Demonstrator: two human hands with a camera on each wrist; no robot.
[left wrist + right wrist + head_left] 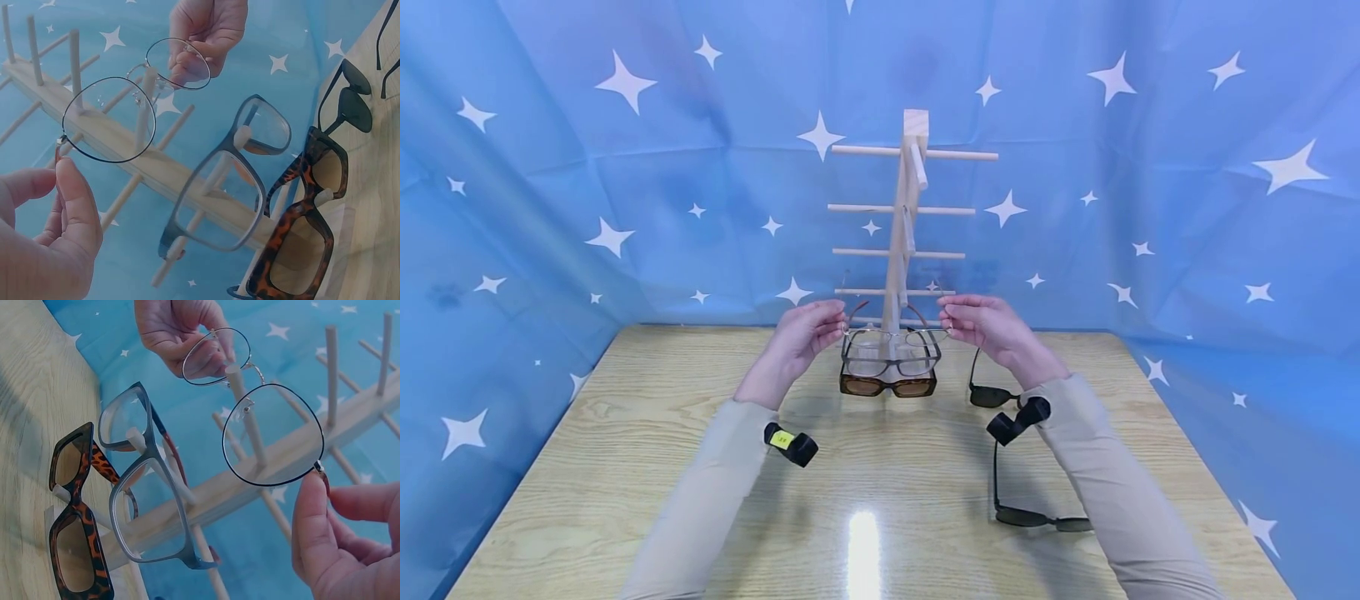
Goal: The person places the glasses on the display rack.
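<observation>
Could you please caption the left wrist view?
Left hand and right hand hold round eyeglasses at a pegged wooden eyewear stand.

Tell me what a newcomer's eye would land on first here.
Probably the pegged wooden stand, mid-picture in the head view against the blue star-printed curtain. Next, near its lower pegs, the left hand and right hand pinch thin round glasses, one at each side. Below those, boldly patterned tortoiseshell sunglasses sit on the stand.
</observation>
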